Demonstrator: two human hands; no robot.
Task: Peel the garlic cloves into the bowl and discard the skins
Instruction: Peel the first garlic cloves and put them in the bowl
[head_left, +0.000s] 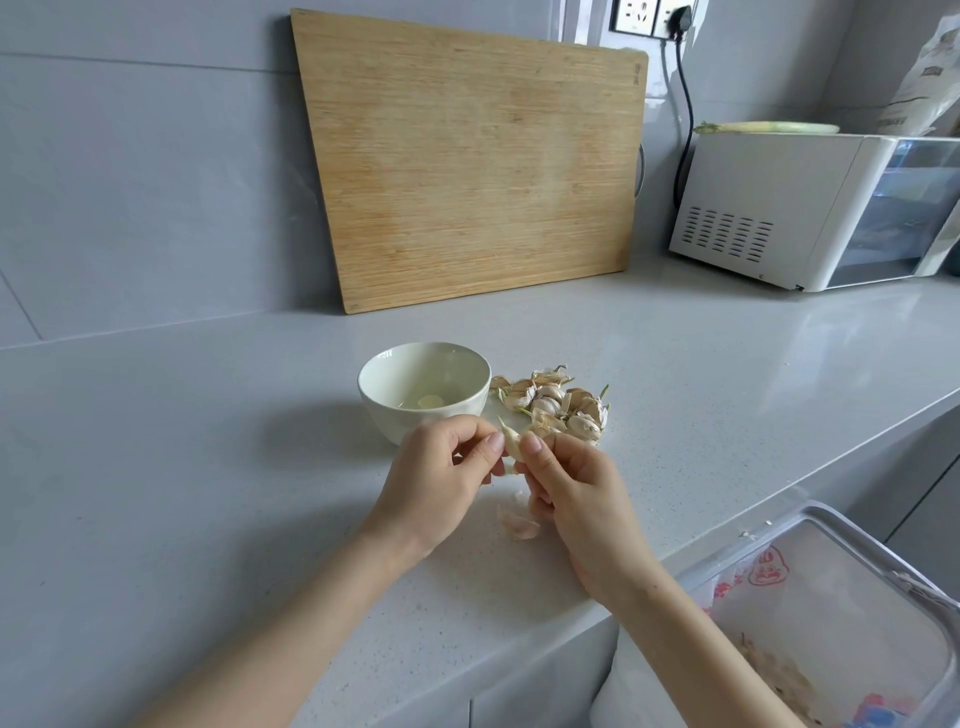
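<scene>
Fingertip pinch of left hand (441, 473) and right hand (576, 488) on garlic clove (511, 442)

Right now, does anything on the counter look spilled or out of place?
Only small things. A few loose skins lie on the counter near the right hand, not in the bin. Several cloves in the pile beside the bowl have green sprouts. Nothing is tipped or broken.

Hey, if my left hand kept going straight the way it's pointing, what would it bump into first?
Probably the right hand, which meets it at the garlic clove both pinch; beyond that, the pile of unpeeled garlic. Depth is hard to judge.
</scene>
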